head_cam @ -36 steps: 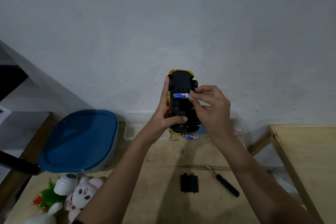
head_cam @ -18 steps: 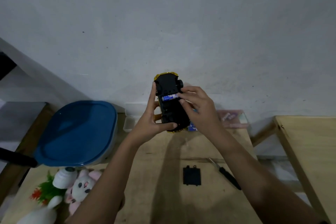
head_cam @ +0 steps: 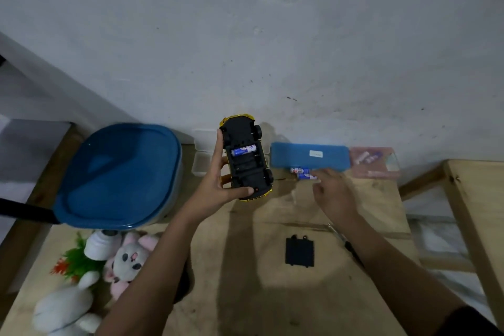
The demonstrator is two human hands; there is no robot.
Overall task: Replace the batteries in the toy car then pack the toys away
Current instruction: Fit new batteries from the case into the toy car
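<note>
My left hand [head_cam: 218, 185] grips the yellow toy car [head_cam: 246, 158], held upside down above the wooden table [head_cam: 245, 294] with its black underside facing me. One blue battery [head_cam: 243, 150] sits in the open compartment. My right hand [head_cam: 331, 194] hovers over the table to the right, fingers spread, its fingertips at two loose blue batteries [head_cam: 302, 173] that lie by a blue pad [head_cam: 309, 157]. It holds nothing. The black battery cover [head_cam: 299, 251] lies flat on the table in front of me.
A large tub with a blue lid [head_cam: 120, 174] stands at the left. Plush rabbits [head_cam: 128, 259], a toy plant and a white cup lie at the lower left. A screwdriver [head_cam: 351, 248] lies partly under my right forearm. A clear box [head_cam: 203, 153] and a pinkish case [head_cam: 373, 161] sit by the wall.
My right hand has left the car's battery compartment and moved right and down to the loose batteries on the table. The first battery stays seated in the car.
</note>
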